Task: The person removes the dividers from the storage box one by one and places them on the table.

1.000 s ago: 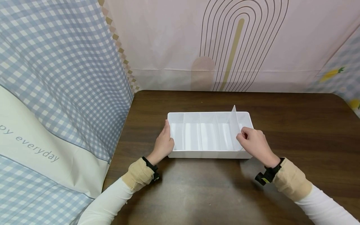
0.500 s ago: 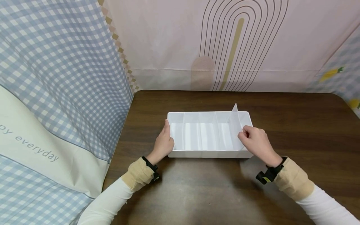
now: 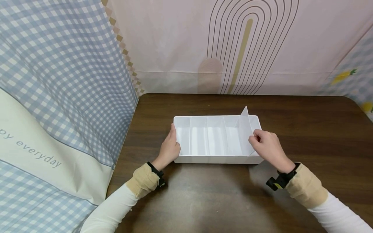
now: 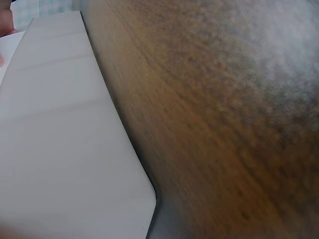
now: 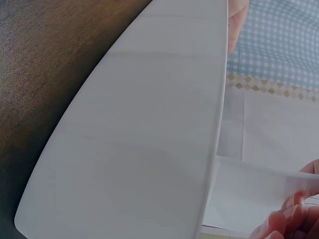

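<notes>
I see my left hand point(image 3: 169, 149) resting flat-fingered against the left end of the white rectangular plastic organiser tray point(image 3: 215, 159) on the dark brown wooden table point(image 3: 306, 123), while my right hand point(image 3: 266, 146) pinches a translucent white divider panel point(image 3: 244, 129), tilted in the tray's right end.

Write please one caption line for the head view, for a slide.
Left hand steadies a white divided tray on a dark table; right hand pinches a tilted divider.

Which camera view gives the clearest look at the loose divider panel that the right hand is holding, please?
The head view: it shows the divider panel whole, tilted and poking above the white tray, pinched by the right hand. The right wrist view catches only a strip of it near the fingertips; the left wrist view shows none.
</notes>
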Tool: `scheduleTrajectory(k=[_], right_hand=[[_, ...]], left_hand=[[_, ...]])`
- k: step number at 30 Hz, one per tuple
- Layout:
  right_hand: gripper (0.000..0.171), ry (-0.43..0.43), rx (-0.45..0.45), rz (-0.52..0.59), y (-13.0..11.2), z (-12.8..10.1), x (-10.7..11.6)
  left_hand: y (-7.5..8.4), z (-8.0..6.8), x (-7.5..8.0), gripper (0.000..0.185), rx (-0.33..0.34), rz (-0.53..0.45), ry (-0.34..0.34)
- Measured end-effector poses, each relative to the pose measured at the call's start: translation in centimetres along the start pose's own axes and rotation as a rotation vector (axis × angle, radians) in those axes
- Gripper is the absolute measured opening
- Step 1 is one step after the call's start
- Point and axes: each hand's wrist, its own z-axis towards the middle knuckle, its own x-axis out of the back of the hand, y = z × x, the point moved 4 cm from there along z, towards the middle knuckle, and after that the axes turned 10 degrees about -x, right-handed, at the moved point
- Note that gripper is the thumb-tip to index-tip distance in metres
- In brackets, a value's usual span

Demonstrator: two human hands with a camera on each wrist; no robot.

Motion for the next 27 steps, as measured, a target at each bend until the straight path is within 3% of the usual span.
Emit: scheduleTrajectory(k=[27], right_hand=[[0.031, -0.001, -0.021, 0.030, 0.1, 0.0, 1.1]], left_hand=[[-0.1, 0.0, -0.1, 0.071, 0.002, -0.012, -0.006]])
